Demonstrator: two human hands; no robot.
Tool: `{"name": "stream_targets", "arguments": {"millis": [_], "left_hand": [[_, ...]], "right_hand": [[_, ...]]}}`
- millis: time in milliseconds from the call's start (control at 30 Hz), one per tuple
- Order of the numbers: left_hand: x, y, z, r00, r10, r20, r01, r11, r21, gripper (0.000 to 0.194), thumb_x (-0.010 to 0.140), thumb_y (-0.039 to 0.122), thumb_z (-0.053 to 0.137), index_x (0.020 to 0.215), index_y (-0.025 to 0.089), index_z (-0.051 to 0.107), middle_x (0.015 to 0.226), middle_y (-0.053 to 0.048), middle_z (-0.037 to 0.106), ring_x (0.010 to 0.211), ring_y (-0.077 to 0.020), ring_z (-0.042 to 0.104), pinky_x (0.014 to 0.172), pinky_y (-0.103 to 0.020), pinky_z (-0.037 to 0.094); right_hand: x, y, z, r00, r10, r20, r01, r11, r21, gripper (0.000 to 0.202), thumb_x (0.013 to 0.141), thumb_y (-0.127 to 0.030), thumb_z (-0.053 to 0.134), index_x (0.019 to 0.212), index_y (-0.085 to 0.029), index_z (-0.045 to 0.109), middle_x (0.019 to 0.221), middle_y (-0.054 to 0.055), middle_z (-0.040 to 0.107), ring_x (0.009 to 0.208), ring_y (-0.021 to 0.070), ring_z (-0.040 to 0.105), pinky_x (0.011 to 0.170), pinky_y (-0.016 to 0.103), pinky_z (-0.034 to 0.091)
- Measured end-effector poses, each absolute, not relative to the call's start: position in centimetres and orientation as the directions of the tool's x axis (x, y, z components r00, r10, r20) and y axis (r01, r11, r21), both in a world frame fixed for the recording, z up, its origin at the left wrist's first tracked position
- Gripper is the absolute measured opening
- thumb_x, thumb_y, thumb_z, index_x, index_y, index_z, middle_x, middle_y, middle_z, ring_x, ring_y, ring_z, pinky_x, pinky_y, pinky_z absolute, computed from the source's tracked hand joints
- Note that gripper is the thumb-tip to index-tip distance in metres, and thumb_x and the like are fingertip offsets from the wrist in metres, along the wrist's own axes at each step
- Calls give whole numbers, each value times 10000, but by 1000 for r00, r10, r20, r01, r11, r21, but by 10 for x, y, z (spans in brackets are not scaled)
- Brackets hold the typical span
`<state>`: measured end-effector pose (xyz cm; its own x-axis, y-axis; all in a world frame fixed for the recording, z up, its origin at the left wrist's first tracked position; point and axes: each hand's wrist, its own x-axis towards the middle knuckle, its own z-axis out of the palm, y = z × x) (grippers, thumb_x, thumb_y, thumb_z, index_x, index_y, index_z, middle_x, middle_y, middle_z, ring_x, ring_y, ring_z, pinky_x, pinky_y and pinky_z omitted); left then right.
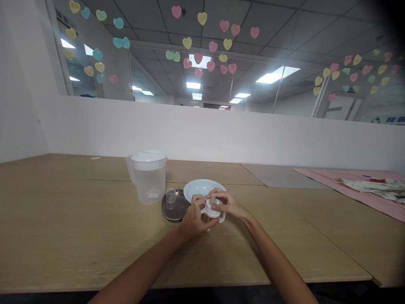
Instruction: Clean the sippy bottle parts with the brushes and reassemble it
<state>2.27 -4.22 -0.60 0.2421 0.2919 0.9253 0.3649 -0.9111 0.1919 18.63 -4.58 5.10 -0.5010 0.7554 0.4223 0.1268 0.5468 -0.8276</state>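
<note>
A small baby bottle [211, 212] with a white collar and side handles stands on the wooden table. My left hand [194, 219] wraps around its body from the left. My right hand [228, 203] grips the white collar and teat at the top from the right. Just behind the hands lies a white bowl [200, 188]. To the left of the hands a clear dome cap [171, 198] rests on a round metal dish [175, 210].
A translucent plastic jug [148, 176] with a white lid stands behind the metal dish. A pink cloth [360, 190] with crumpled fabric [376, 186] lies at the far right. A grey mat [278, 174] lies beside it. A white wall runs behind the table [79, 228].
</note>
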Motion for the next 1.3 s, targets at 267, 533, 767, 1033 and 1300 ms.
{"name": "stream_targets", "arguments": {"millis": [267, 533, 767, 1033, 1300], "left_hand": [[24, -41, -4, 258, 276, 926, 406, -900, 155, 448, 634, 342, 627, 938, 195, 333, 852, -51, 431, 761, -177, 488, 588, -318, 465], [20, -38, -3, 295, 167, 941, 420, -907, 29, 419, 627, 351, 617, 909, 184, 357, 799, -52, 484, 756, -179, 490, 614, -304, 451], [16, -44, 2, 315, 346, 884, 466, -868, 174, 482, 618, 367, 623, 984, 164, 383, 869, -68, 543, 761, -183, 537, 675, -315, 449], [16, -45, 4, 373, 411, 832, 358, -891, 280, 558, 638, 249, 587, 1113, 167, 304, 999, -91, 480, 876, -193, 513, 749, -333, 447], [10, -38, 3, 361, 325, 874, 320, -923, 211, 652, 609, 210, 594, 1166, 157, 260, 1032, -114, 402, 915, -213, 447, 743, -358, 445]], "right_hand": [[181, -35, 33, -446, 741, 502, -9, 557, -830, 447, 678, -250, 496, 1121, -198, 504, 886, 55, 609, 814, 211, 565, 690, 342, 443], [171, -49, 17, -135, 181, 974, 481, 871, -95, 317, 727, -188, 448, 1034, -173, 526, 680, 35, 555, 696, 193, 540, 778, 442, 397], [174, -44, 12, 2, 123, 992, 427, 897, -112, 216, 732, -178, 458, 941, -202, 505, 607, -3, 515, 584, 164, 510, 680, 391, 420], [170, -37, 10, -151, 620, 770, 177, 783, -596, 374, 775, -388, 428, 1087, -185, 467, 857, 60, 560, 805, 201, 535, 762, 347, 409], [167, -45, 20, -295, 595, 748, 366, 793, -487, 269, 799, -397, 419, 895, -188, 559, 787, 38, 484, 788, 189, 451, 745, 330, 355]]}}
